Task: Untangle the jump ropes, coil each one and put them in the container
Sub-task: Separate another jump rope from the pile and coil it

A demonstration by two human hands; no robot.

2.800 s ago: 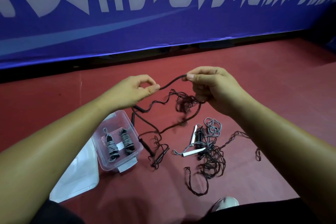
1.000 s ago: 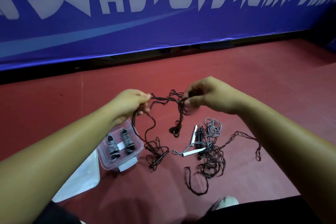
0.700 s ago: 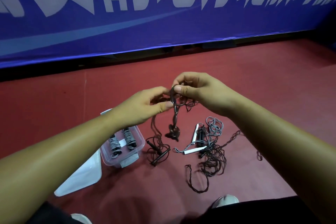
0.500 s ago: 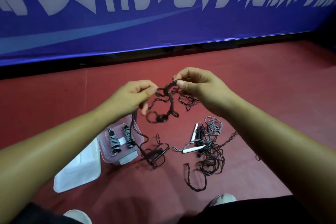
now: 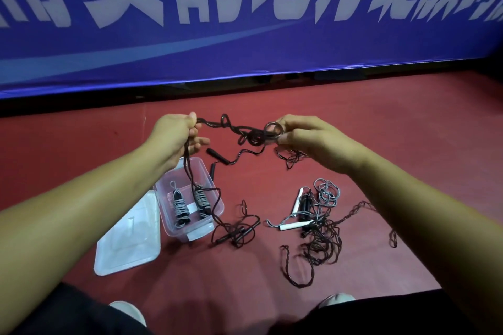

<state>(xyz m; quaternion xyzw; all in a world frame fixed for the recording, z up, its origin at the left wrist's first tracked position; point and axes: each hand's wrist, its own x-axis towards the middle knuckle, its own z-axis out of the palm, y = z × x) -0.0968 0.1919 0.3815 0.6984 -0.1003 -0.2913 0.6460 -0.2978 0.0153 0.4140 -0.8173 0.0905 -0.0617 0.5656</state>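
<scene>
Currently left hand [image 5: 174, 133] and right hand [image 5: 307, 136] each grip the rope [image 5: 234, 128], stretched horizontally mid-frame; the knot lies nearest the right fingers [image 5: 285, 140].

Dim, even indoor light — soft shadows on floor [image 5: 381, 122]; wide-angle bowing at edges, slight softness.

Both forearms are bare all the way out to the left hand [image 5: 176, 134] and the right hand [image 5: 313, 140]. Dark fabric [image 5: 68, 313] covers the legs along the near edge. Past it show the rounded toes of a pale left shoe [image 5: 128, 310] and a pale right shoe [image 5: 337, 299].
</scene>
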